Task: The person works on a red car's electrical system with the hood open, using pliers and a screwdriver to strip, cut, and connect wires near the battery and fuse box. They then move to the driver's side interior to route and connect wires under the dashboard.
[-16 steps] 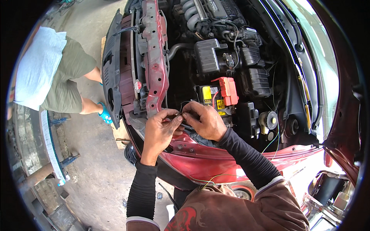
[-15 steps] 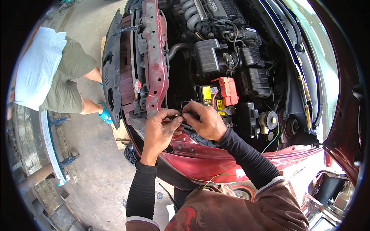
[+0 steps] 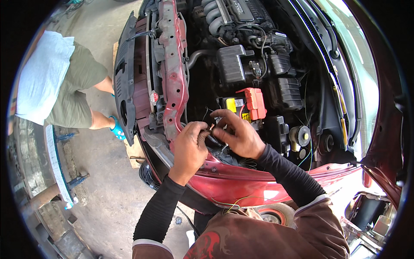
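My left hand (image 3: pixel 189 151) is closed in a pinch on a thin dark wire, whose bare copper strands (image 3: pixel 211 127) show between my fingertips. My right hand (image 3: pixel 239 136) grips at that same wire with thumb and fingers, index finger raised. Both are over the front corner of a red car's engine bay, beside the red body crossmember (image 3: pixel 174 86). Just beyond them sits the battery (image 3: pixel 230 105), yellow-labelled, with a red terminal cover (image 3: pixel 258 103). Thin green and yellow wires (image 3: pixel 243 197) trail over the fender (image 3: pixel 224 185).
A person in shorts (image 3: pixel 75 99) and blue sandals stands at the left, near a wooden board (image 3: pixel 134 151). Metal pieces (image 3: pixel 56 181) line the left edge. A black cable coil (image 3: pixel 147 177) lies below the bumper. Black air boxes (image 3: pixel 235 64) fill the bay.
Both my hands have shifted slightly right. My right index finger has lifted and the fingertips have parted a little, so copper strands now show between them.
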The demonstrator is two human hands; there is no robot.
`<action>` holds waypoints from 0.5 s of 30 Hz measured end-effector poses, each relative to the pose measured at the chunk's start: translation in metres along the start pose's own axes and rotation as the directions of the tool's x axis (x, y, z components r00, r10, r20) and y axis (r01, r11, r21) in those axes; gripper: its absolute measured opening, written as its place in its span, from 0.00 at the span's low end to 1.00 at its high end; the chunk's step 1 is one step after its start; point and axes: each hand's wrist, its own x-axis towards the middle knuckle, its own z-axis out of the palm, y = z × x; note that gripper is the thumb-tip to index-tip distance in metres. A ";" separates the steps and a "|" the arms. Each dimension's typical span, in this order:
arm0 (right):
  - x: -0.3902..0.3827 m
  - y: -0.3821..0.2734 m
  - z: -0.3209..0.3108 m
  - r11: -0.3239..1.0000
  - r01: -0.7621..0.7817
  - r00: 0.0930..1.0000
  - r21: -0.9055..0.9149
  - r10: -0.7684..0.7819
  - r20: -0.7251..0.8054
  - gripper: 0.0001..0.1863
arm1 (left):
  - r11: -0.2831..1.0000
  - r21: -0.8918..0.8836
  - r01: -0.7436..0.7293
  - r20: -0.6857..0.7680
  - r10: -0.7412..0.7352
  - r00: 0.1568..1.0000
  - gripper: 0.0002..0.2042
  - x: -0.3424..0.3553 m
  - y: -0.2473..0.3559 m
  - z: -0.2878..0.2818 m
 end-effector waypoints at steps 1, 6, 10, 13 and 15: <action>-0.002 -0.001 0.002 0.963 0.157 0.986 -0.219 -0.164 -0.014 0.20 | 0.999 -0.026 0.032 -0.005 -0.032 0.999 0.09 0.000 0.002 0.000; -0.003 0.002 0.004 0.685 0.422 0.864 -0.593 -0.503 0.033 0.21 | 0.988 -0.104 0.112 -0.003 -0.113 0.994 0.09 0.003 0.009 -0.002; -0.006 0.003 0.003 0.659 0.437 0.853 -0.613 -0.519 0.050 0.16 | 0.991 -0.109 0.072 0.023 -0.069 0.997 0.09 0.004 0.008 -0.006; -0.007 0.002 0.001 0.780 0.348 0.918 -0.519 -0.397 0.019 0.12 | 0.994 -0.074 -0.083 0.051 0.087 0.995 0.12 0.004 0.003 -0.009; -0.002 0.000 -0.004 0.968 0.122 0.992 -0.221 -0.115 0.044 0.11 | 0.945 0.074 -0.319 0.075 0.314 0.946 0.14 0.004 -0.002 -0.011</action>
